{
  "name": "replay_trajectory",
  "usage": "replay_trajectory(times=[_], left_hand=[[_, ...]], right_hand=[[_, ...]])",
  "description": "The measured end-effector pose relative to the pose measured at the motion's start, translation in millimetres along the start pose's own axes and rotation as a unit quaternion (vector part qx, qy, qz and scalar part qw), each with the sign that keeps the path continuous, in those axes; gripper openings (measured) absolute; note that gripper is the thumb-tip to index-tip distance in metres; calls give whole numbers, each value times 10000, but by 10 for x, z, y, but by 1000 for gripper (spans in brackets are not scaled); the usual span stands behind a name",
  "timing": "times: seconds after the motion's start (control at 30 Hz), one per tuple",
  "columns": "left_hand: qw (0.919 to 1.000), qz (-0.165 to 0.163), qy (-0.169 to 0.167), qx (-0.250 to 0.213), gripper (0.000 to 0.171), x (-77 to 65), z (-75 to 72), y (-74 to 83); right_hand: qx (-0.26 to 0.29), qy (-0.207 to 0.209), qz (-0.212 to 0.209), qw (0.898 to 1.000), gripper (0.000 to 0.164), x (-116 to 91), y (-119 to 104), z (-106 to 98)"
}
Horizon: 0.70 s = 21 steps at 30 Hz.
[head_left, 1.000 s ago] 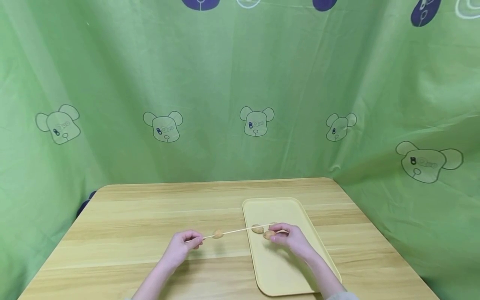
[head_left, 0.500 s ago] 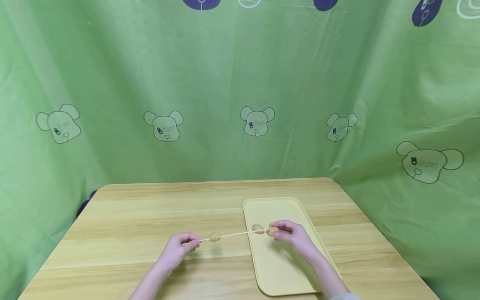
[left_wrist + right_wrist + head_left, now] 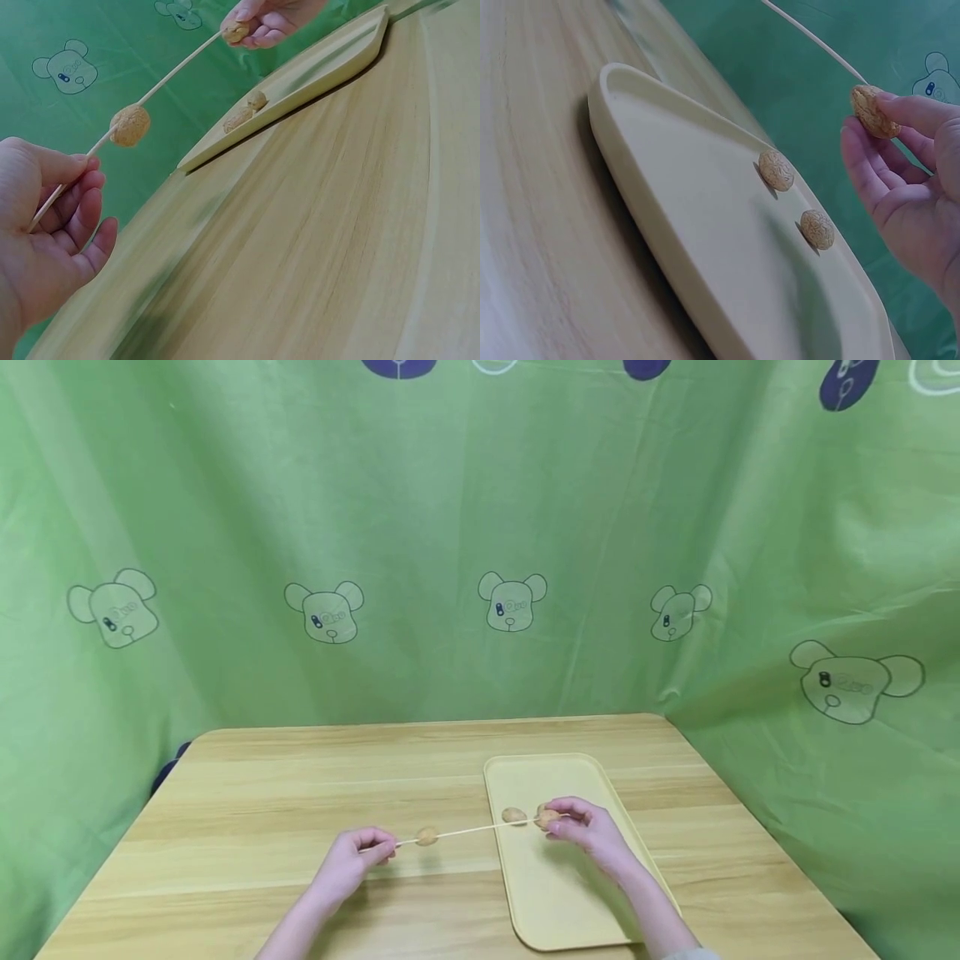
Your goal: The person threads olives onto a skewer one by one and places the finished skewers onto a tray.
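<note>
My left hand (image 3: 347, 864) pinches a thin wooden skewer (image 3: 472, 830) near one end, thumb against the fingers. A golden-brown wrinkled ball (image 3: 130, 125) is threaded on it a little beyond the fingertips. At the skewer's other end my right hand (image 3: 592, 839) holds a second brown ball (image 3: 874, 111) between thumb and fingers. In the right wrist view the skewer meets that ball's top side; whether its tip is inside I cannot tell. Two more such balls, one farther (image 3: 776, 169) and one nearer (image 3: 817, 229), lie on the cream tray (image 3: 570, 902) below.
The tray lies on the right half of a wood-grain table (image 3: 285, 793), its low rim (image 3: 667, 262) raised all round. Green curtains (image 3: 420, 527) printed with bear heads hang behind the table and at its sides.
The right-hand ball has risen slightly to the right, from just below the skewer's far end to line up with it. My left hand has shifted a little left and down with the skewer.
</note>
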<state>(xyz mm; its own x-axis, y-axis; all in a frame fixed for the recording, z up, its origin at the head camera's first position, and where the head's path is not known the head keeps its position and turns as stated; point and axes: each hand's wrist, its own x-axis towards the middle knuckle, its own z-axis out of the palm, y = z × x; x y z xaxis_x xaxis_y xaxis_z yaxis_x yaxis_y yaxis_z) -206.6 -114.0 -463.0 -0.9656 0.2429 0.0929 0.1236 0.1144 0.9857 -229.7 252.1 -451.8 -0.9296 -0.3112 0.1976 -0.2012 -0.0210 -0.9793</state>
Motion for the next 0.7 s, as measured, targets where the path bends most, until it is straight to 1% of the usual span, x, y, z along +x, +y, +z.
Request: replay_trajectory(times=[0.27,0.4,0.7], left_hand=[[10000,-80,14,-3,23,-46,-19,54],[10000,-10,-9,8,22,-60,-41,79],[10000,-51,-12,-48,23,-62,-58,67]], right_hand=[[-8,211,66,9998,44,-20,-82,40],[-41,195,7,9998,45,-13,-103,57],[145,169,-29,9997,43,-10,-92,75]])
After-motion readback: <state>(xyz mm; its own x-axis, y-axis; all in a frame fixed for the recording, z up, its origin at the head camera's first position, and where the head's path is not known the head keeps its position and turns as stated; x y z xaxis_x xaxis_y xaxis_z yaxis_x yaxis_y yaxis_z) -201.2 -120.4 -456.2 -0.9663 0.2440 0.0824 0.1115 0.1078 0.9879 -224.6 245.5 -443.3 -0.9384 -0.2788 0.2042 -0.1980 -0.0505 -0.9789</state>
